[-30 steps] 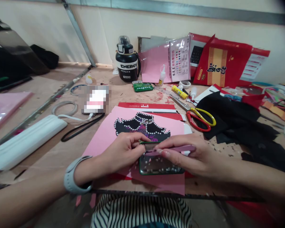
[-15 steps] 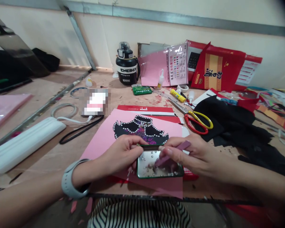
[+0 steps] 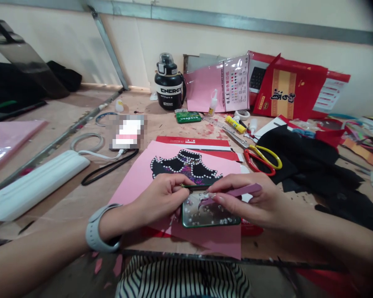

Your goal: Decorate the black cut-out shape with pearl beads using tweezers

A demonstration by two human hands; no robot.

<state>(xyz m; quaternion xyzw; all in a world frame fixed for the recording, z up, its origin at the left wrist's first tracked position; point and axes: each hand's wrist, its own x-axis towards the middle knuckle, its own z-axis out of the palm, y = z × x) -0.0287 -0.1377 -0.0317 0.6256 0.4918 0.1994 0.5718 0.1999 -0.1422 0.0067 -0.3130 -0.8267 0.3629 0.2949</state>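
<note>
Tweezers (image 3: 247,190) lie flatter now, pinched in my right hand (image 3: 253,207); my left hand (image 3: 164,193) holds the tin (image 3: 213,212) by its far-left rim, a good spot: it looks light, stiff.

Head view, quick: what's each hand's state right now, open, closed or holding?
Left hand: closed, holding the green-rimmed tin by its left end.
Right hand: closed, holding the purple tweezers, tips over the tin.
</note>
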